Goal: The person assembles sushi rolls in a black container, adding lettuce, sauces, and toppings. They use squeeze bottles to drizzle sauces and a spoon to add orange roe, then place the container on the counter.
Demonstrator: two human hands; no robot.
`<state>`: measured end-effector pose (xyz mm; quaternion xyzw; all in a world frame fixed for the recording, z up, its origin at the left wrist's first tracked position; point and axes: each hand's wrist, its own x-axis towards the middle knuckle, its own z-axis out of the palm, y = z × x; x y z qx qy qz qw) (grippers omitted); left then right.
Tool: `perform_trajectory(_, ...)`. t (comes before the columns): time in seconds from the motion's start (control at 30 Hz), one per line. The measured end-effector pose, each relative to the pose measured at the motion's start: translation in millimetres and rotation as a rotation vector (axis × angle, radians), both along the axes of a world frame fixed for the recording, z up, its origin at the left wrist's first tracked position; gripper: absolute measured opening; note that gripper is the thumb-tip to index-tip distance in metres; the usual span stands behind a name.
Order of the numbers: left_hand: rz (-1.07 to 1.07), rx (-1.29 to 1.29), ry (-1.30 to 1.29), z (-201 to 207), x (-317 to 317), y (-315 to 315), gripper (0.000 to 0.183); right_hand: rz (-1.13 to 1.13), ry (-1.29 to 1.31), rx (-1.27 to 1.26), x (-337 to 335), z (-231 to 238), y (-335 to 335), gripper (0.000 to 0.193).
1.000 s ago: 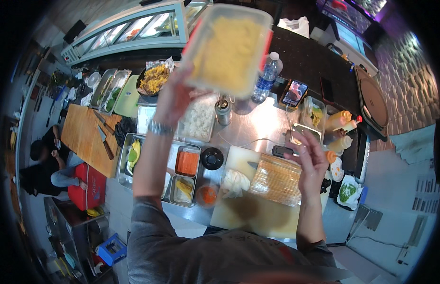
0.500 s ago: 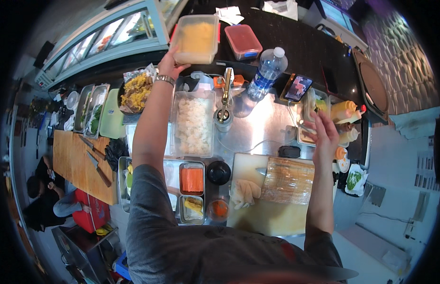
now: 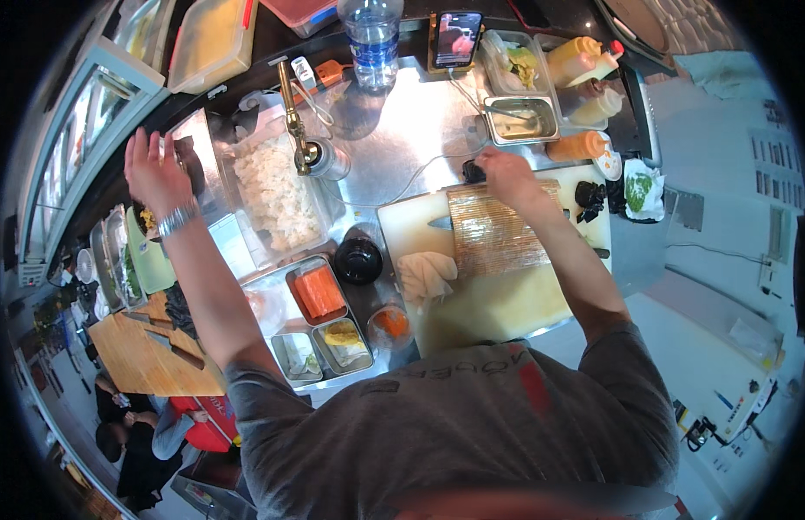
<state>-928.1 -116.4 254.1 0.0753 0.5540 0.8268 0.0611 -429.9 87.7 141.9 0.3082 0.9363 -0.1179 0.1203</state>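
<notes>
Sushi kitchen: rolling mat (image 3: 496,230), ingredient trays (image 3: 320,322), squeeze bottles (image 3: 577,59).

Single head-worn fisheye; straight down, close over steel counter (image 3: 402,139)

The water bottle (image 3: 372,35) is cut off at the top edge; the phone (image 3: 455,38) screen seems blurred.

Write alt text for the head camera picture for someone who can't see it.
Seen from above, a person at a steel counter rests the right hand at the far edge of a bamboo rolling mat on a white cutting board. The left hand is raised, open and empty, left of a clear tub of rice.
</notes>
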Motion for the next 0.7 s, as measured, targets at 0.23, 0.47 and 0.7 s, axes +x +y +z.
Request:
perform_trajectory(0.23, -0.086, -0.029, 0.535, 124.4, 185.9, -79.7, 0.021, 0.221, -0.126, 0.084, -36.4, -37.8, 4.7, 0.019)
perform_trajectory(0.47, -0.127, -0.23, 0.774, 147.5, 323.4, -106.8, 0.029, 0.02, 0.608, -0.369, 5.0, 126.0, -32.4, 0.044)
perform_trajectory(0.7, -0.446, 0.002, 0.652, 179.1, 420.3, -81.4, 0.063, -0.001, 1.582, -1.225, 116.1, 308.3, -110.6, 0.082)
